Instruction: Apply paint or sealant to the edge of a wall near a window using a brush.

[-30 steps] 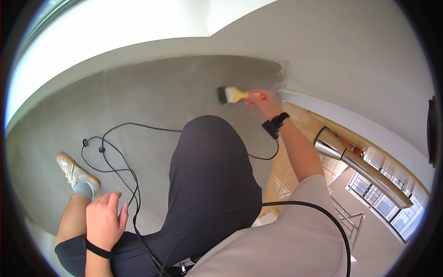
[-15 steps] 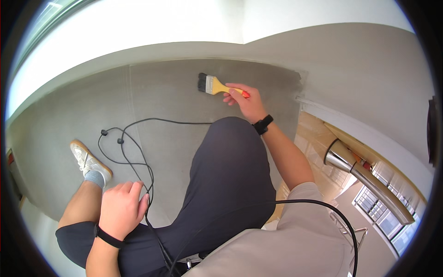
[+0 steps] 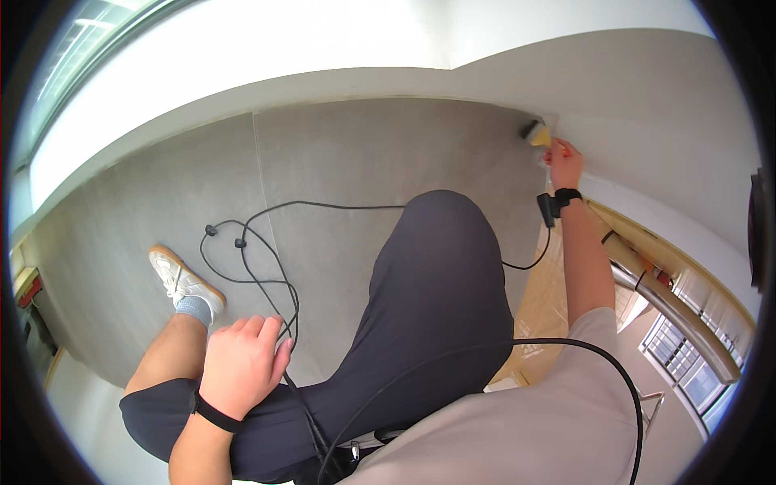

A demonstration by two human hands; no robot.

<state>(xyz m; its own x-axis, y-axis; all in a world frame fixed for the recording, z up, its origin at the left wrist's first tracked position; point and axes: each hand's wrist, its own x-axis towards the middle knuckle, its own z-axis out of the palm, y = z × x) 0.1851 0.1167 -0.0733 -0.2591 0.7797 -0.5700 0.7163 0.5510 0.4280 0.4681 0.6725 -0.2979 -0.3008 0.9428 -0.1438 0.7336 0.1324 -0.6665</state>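
Note:
At the far right, my right hand is closed around the handle of a flat paintbrush with a yellow handle and dark bristles. The bristles point left and look blurred. They are at the far right end of the grey floor, near the corner where the walls meet; whether they touch is hard to tell. Lower left, my left hand rests by my bent leg with its fingers curled and thumb out to the side. Nothing shows in it, and a black cable passes just beside its thumb.
Grey floor runs up to a curved-looking white wall. Cable loops lie on it between my shoe and my raised knee. A small black device hangs by my right wrist. On the right are a metal tube and tan flooring.
My right hand has carried the paintbrush far to the right, from mid-floor to the corner, and that arm is now stretched out. My left hand keeps its pose while the view shifts slightly.

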